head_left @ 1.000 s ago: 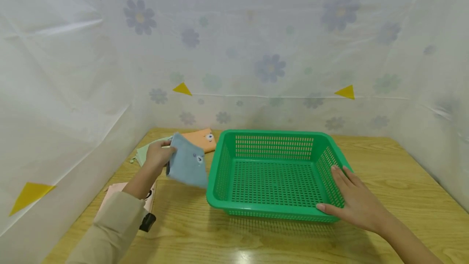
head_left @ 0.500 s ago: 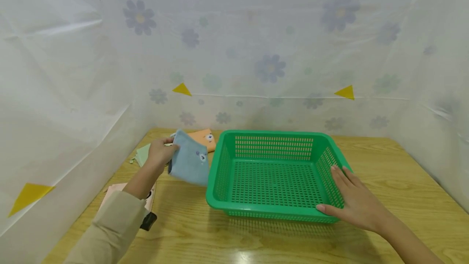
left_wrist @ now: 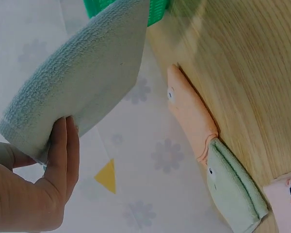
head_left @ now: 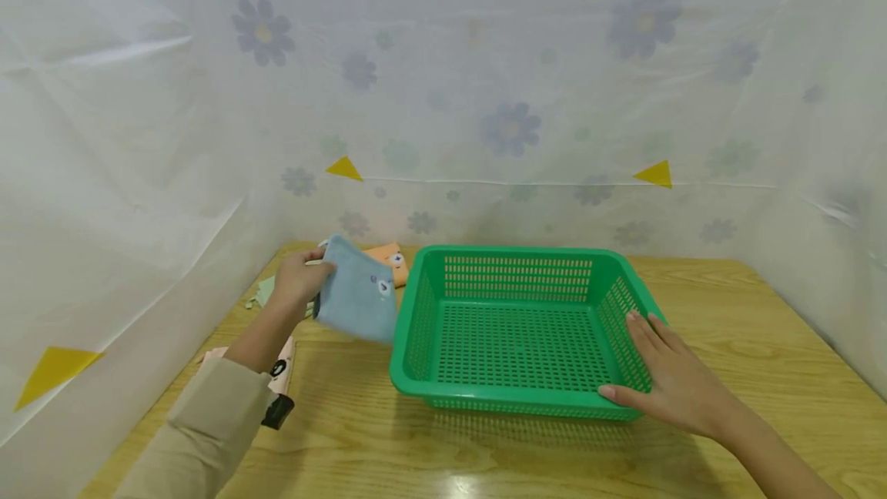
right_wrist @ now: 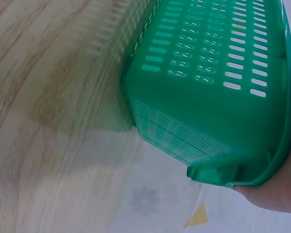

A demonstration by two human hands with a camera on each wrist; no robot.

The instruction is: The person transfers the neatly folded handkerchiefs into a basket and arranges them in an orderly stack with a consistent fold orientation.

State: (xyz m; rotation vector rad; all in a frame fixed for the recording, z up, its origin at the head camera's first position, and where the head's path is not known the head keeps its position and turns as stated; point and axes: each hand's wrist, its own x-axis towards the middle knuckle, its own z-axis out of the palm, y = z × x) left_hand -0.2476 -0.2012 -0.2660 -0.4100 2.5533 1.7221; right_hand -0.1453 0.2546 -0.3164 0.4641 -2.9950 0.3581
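A rectangular, slotted plastic basket (head_left: 513,397) is touched at its right rim by the outstretched right hand (head_left: 682,387); to its left, a fuzzy, folded blue cloth (head_left: 355,295) is pinched above the wood-grained table (head_left: 346,437) by the left hand (head_left: 299,283); behind, an orange cloth (head_left: 399,269) is partly hidden

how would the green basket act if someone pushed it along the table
The green basket is probably light for its size, its walls being full of slots. Low and wide, it should slide rather than tip. The right hand resting on its rim would probably help steady it.
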